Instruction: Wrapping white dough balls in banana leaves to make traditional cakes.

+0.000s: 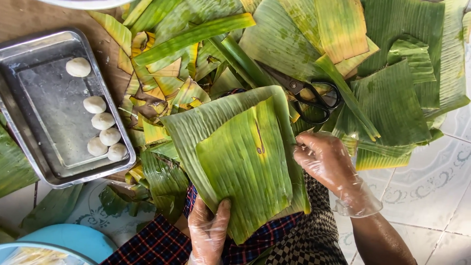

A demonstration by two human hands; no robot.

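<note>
Two stacked banana leaf pieces [240,157] lie across my lap, a smaller bright green one on a larger one. My left hand [208,228], in a clear plastic glove, grips the leaves' near edge with the thumb on top. My right hand [326,159], also gloved, pinches the right edge of the leaves. Both hands hold the same leaf stack.
A metal tray [29,122] at left holds several white dough balls [103,120]. Black scissors [314,98] rest on a heap of cut banana leaves [392,88] ahead. Leaf scraps [157,83] litter the middle. A blue basin rim [64,240] sits at lower left on tiled floor.
</note>
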